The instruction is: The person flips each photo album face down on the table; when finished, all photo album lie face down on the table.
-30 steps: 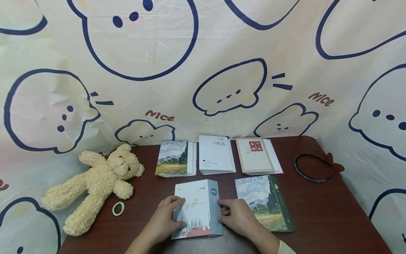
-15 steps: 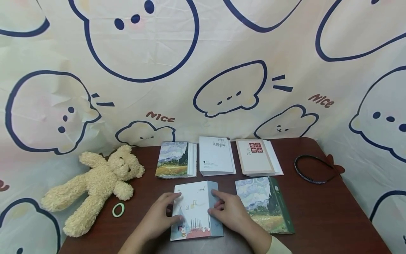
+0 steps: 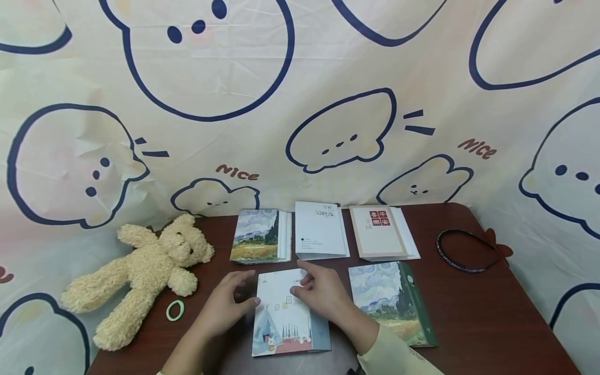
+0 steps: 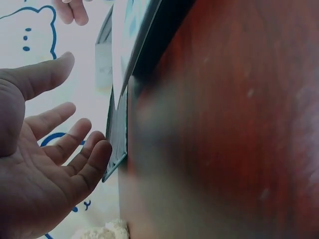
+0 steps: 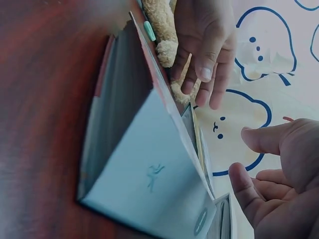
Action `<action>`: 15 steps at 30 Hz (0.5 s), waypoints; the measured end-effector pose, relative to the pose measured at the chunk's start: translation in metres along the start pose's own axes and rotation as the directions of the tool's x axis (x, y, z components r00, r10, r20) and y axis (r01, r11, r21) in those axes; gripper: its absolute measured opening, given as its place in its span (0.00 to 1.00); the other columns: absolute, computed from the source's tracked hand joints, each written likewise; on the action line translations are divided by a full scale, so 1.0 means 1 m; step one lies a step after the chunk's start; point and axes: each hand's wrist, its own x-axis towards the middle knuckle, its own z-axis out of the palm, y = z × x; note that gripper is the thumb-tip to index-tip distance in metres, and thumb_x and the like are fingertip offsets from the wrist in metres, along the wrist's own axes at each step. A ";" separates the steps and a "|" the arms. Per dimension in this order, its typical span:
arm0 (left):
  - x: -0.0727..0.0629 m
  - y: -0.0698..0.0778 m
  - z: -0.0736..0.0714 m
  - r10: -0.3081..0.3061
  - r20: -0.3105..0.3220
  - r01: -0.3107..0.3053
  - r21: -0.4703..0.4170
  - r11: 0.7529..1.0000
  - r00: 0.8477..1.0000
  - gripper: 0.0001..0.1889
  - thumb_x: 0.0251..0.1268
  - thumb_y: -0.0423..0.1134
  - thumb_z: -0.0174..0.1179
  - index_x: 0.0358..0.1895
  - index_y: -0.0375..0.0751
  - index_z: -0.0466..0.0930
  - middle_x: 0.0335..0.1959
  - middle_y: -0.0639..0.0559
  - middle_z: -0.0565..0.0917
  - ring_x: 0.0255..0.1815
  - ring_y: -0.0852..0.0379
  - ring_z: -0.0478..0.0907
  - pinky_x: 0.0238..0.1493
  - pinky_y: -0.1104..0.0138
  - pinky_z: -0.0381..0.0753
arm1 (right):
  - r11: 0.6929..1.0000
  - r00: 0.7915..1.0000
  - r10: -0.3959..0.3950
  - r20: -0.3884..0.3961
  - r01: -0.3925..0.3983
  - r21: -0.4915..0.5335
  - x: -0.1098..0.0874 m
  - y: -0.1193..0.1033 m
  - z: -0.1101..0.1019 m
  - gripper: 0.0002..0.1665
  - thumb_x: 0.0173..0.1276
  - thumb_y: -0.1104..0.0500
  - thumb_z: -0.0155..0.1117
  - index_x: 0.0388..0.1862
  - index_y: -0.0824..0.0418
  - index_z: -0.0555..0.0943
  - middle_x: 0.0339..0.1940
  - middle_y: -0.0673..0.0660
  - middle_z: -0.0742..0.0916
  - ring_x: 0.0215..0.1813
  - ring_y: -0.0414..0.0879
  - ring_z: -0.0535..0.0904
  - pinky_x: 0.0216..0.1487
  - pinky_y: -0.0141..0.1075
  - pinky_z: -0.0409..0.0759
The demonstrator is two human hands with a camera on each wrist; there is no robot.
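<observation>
A photo album (image 3: 281, 325) with a white illustrated front and a pale blue spine lies on the dark red-brown table in front of me. The right wrist view shows its blue spine (image 5: 154, 169) sloping, the cover raised over the pages. My left hand (image 3: 228, 302) is at the album's left edge, its fingers spread and apart from each other in the left wrist view, gripping nothing. Over the album's upper right hovers my right hand (image 3: 323, 291), thumb and forefinger apart with nothing between them. To its right lies an album with a painted landscape cover (image 3: 386, 297).
Behind stand a landscape album (image 3: 255, 234), a white album (image 3: 320, 229) and a beige album (image 3: 378, 232) with red characters. A teddy bear (image 3: 154, 265) and a green ring (image 3: 175, 310) lie left. A dark headband (image 3: 464, 250) lies right, before a printed cloth backdrop (image 3: 234, 140).
Both hands have come off the front album: the left has drawn back leftward, while the right has moved up and left from the spine to above the cover. The album stays in place.
</observation>
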 end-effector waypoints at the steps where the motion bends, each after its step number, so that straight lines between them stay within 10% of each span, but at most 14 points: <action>1: 0.002 -0.001 -0.002 -0.001 -0.004 0.001 -0.002 1.000 1.000 0.31 0.63 0.41 0.75 0.70 0.48 0.78 0.66 0.46 0.76 0.62 0.45 0.76 0.58 0.48 0.80 | 1.000 1.000 -0.001 0.001 0.001 -0.008 0.003 -0.002 0.001 0.39 0.63 0.54 0.79 0.72 0.61 0.78 0.34 0.47 0.86 0.33 0.34 0.82 0.35 0.32 0.82; 15: 0.024 -0.013 -0.009 -0.066 -0.143 0.070 0.022 0.997 0.988 0.34 0.68 0.43 0.69 0.75 0.41 0.70 0.75 0.35 0.63 0.72 0.33 0.62 0.61 0.35 0.71 | 0.998 0.999 -0.014 0.047 0.017 -0.055 0.035 -0.023 0.019 0.38 0.65 0.52 0.77 0.73 0.59 0.77 0.48 0.57 0.89 0.45 0.45 0.84 0.43 0.37 0.83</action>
